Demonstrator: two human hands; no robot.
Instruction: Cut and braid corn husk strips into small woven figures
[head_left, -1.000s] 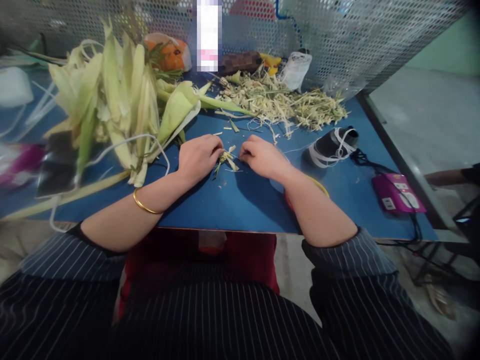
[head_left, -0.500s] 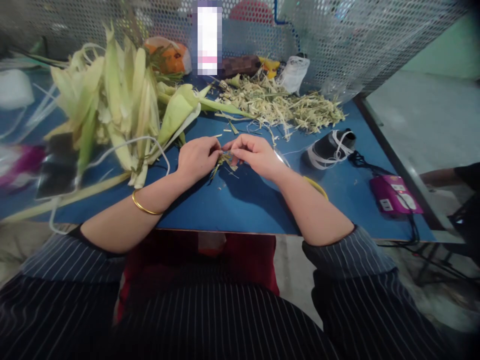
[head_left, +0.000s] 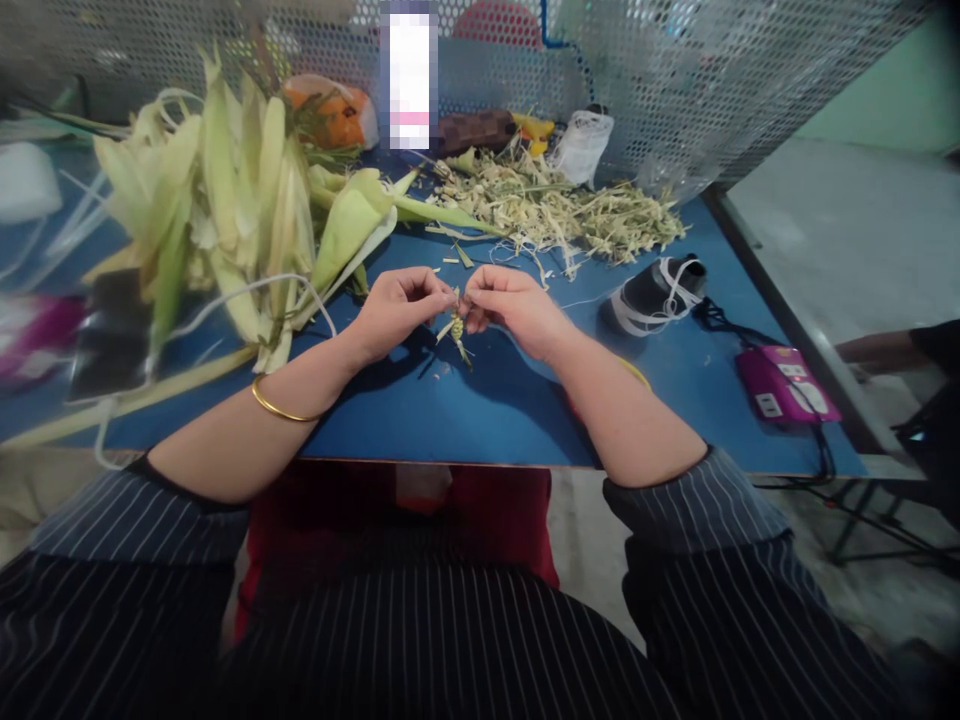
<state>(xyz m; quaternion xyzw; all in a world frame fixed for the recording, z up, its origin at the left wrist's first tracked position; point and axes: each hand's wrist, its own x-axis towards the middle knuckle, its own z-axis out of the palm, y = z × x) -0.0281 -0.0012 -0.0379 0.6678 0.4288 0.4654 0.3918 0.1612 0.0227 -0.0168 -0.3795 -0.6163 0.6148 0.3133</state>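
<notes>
One small braided piece (head_left: 457, 328) between left hand (head_left: 397, 312) and right hand (head_left: 517, 310).
I see the left pinching its top; I cannot tell what the curled right, just beside it, grasps.

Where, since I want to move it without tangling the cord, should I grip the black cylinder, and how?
Probably around the middle of the black cylinder, from above, squeezing opposite sides. Its round body suits a wrapping grip; bare black shows there, while white cord loops near the open upper-right end.
</notes>
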